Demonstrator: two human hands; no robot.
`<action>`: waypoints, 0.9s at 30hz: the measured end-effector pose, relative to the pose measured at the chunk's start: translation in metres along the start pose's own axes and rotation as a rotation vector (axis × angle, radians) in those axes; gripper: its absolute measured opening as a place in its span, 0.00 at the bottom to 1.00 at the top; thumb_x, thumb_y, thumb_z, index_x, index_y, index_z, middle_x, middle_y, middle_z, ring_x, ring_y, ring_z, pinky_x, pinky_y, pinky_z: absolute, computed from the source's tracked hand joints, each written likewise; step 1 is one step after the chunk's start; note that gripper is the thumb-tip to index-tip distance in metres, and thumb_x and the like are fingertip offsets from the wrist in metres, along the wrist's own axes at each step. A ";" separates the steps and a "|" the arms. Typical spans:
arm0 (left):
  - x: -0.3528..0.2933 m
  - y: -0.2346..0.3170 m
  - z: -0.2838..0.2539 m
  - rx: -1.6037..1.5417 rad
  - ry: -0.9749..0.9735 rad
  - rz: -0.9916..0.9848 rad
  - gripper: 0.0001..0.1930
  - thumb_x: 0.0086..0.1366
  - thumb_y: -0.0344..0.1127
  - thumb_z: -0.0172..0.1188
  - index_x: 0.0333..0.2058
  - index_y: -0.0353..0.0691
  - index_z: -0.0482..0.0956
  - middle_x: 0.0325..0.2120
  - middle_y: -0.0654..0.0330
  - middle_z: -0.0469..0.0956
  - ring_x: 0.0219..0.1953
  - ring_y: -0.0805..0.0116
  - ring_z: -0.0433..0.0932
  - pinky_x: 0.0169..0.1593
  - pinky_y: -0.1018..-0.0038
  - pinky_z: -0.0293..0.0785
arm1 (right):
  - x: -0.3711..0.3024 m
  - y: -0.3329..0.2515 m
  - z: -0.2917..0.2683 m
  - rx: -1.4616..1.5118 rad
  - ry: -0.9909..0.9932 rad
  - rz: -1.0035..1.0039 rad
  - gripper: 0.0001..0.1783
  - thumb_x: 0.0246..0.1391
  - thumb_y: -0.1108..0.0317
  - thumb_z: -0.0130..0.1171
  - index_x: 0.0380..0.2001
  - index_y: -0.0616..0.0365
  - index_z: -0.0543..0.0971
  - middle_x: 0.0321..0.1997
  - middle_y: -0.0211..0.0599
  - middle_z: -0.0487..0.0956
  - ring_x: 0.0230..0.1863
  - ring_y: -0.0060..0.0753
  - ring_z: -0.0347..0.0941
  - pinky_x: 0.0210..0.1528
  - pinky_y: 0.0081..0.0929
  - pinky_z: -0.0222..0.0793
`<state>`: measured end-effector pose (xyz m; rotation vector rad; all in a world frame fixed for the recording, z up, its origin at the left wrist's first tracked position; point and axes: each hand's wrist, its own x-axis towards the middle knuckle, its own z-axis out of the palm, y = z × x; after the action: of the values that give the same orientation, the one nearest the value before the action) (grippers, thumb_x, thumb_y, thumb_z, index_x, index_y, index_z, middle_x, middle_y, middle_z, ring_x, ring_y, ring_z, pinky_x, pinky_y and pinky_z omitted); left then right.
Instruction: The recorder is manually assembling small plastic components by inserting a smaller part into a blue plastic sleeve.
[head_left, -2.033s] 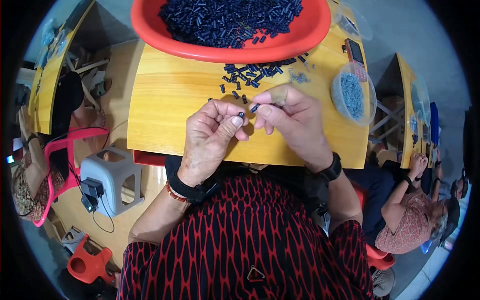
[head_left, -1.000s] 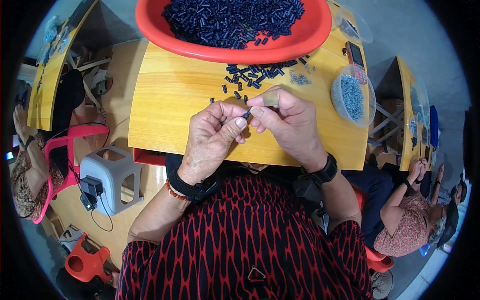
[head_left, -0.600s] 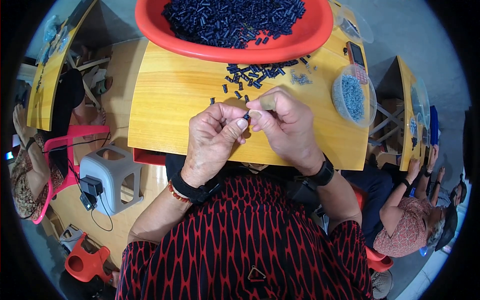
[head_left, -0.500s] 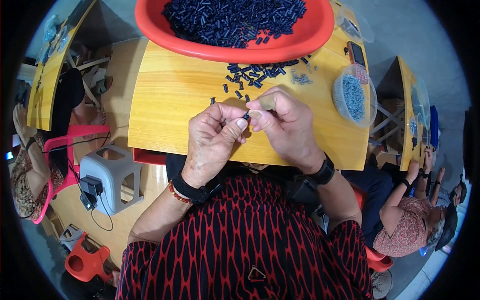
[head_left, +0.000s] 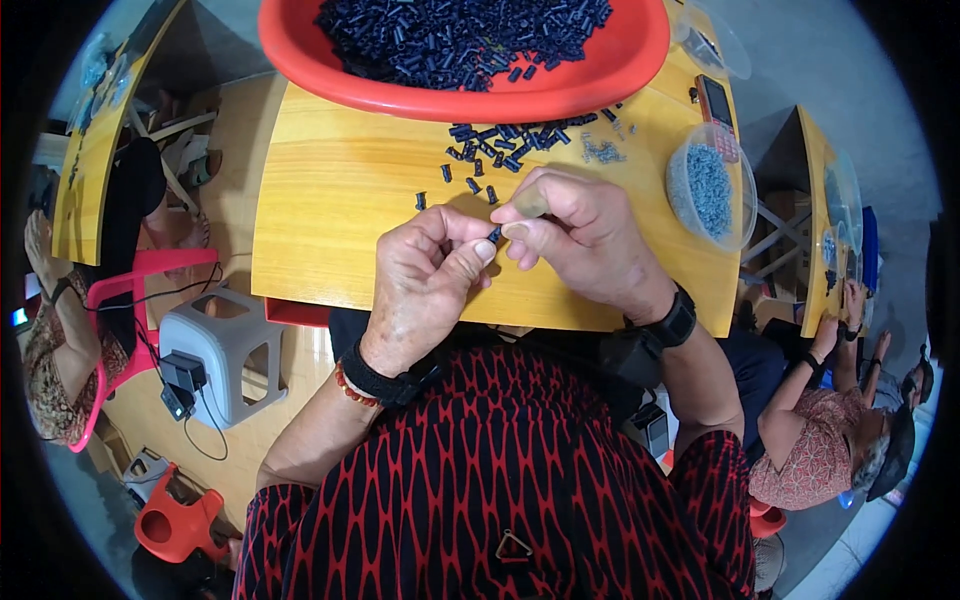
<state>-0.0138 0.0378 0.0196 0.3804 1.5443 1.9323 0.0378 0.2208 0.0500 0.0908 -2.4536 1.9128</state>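
Note:
My left hand (head_left: 425, 265) pinches a small dark-blue plastic tube-like part (head_left: 494, 234) between thumb and forefinger. Against the upper end of that part, my right hand (head_left: 580, 230) presses its closed thumb and forefinger; whatever those fingertips hold is too small and covered to make out. A tan patch wraps a finger of the right hand. Just beyond both hands, several similar dark plastic parts (head_left: 474, 185) lie on the yellow wooden table (head_left: 330, 210). To their right is a scatter of tiny pale grey pieces (head_left: 603, 151).
A large red basin (head_left: 470, 103) heaped with dark parts (head_left: 450, 40) stands at the far side. On the right are a clear tub (head_left: 705, 190) of small grey-blue pieces and a red keypad phone (head_left: 714, 103). A grey stool (head_left: 225, 350) stands left. People sit at tables on both sides.
My right forearm has swung slightly outward to the right, its fingertips staying at the dark part. My left hand has barely moved and keeps its pinch.

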 end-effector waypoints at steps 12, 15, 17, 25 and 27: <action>0.000 -0.001 -0.003 -0.051 -0.026 -0.014 0.05 0.65 0.25 0.59 0.38 0.31 0.76 0.30 0.60 0.77 0.28 0.76 0.75 0.34 0.79 0.75 | -0.002 0.005 0.000 -0.213 -0.007 -0.122 0.05 0.60 0.75 0.55 0.37 0.66 0.78 0.31 0.34 0.75 0.29 0.17 0.75 0.31 0.17 0.74; -0.001 -0.001 -0.003 -0.036 -0.022 0.005 0.05 0.65 0.25 0.59 0.38 0.30 0.76 0.30 0.60 0.78 0.28 0.75 0.75 0.34 0.79 0.75 | -0.003 0.007 -0.001 -0.054 -0.015 -0.043 0.06 0.61 0.75 0.55 0.37 0.66 0.78 0.31 0.34 0.75 0.30 0.17 0.75 0.31 0.17 0.74; -0.001 0.000 -0.004 -0.022 -0.027 0.006 0.05 0.65 0.25 0.59 0.38 0.31 0.76 0.31 0.60 0.78 0.28 0.75 0.75 0.34 0.79 0.75 | -0.004 0.009 -0.001 0.115 -0.022 0.039 0.06 0.61 0.74 0.55 0.37 0.66 0.78 0.31 0.34 0.75 0.30 0.17 0.75 0.31 0.17 0.74; 0.002 0.002 0.000 -0.084 0.019 -0.007 0.01 0.66 0.23 0.57 0.34 0.31 0.75 0.26 0.62 0.77 0.26 0.79 0.75 0.32 0.82 0.74 | -0.005 0.003 0.009 -0.240 0.053 -0.156 0.04 0.55 0.78 0.57 0.36 0.63 0.76 0.28 0.37 0.75 0.28 0.32 0.76 0.30 0.25 0.71; 0.001 0.002 -0.001 -0.079 0.015 -0.014 0.01 0.66 0.22 0.57 0.33 0.31 0.75 0.26 0.62 0.77 0.26 0.79 0.75 0.32 0.82 0.74 | -0.007 0.005 0.013 -0.229 0.072 -0.160 0.05 0.54 0.79 0.57 0.35 0.63 0.76 0.28 0.38 0.74 0.29 0.36 0.75 0.30 0.27 0.70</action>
<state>-0.0159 0.0379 0.0216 0.3210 1.4709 1.9831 0.0446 0.2094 0.0413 0.2017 -2.5117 1.5362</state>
